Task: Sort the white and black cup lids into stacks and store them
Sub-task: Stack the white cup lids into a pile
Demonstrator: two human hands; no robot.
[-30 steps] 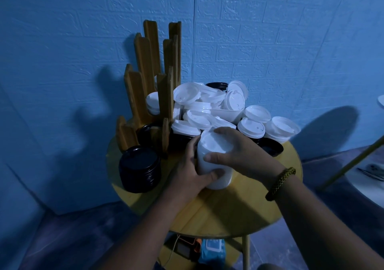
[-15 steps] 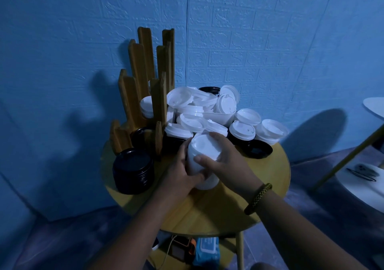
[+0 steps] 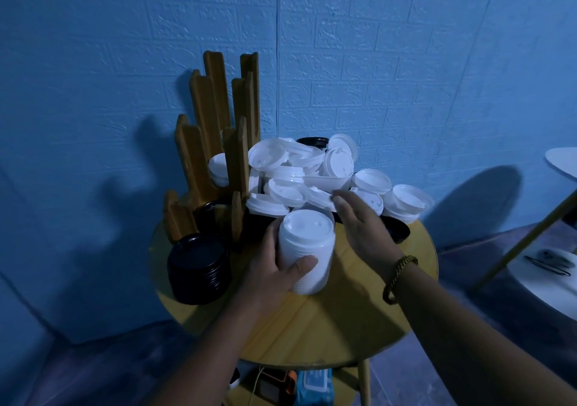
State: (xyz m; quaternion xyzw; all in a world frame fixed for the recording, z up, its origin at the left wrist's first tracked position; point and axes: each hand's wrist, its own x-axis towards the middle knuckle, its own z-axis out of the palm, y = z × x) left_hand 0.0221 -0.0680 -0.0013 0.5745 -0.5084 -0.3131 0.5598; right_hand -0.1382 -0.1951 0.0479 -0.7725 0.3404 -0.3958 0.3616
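Holding the white stack (image 3: 307, 249) upright over the tabletop (image 3: 343, 327), the left hand (image 3: 268, 268) wraps it from the side, with the thumb across the front and the fingers curled behind. Whether the stack's foot rests on the wood I cannot tell. The right hand (image 3: 365, 234) is empty, its fingers straight and spread, and its tips touch or nearly touch the near edge of the loose lids (image 3: 299, 171) heaped at the back of the tabletop. A black lid (image 3: 398, 232) lies just beside that hand. The black stack (image 3: 198, 268) stands at the left edge, in front of the wooden rack (image 3: 218, 131), whose slots already hold some white and some black lids.

The step in hand looks like building the white stack: fetching another white lid from the heap. Next, the right hand should pinch one lid by its rim, turn it the same way up as the rest and seat it squarely on top while the left hand steadies the column. Many white lids remain, so storing seems some way off.
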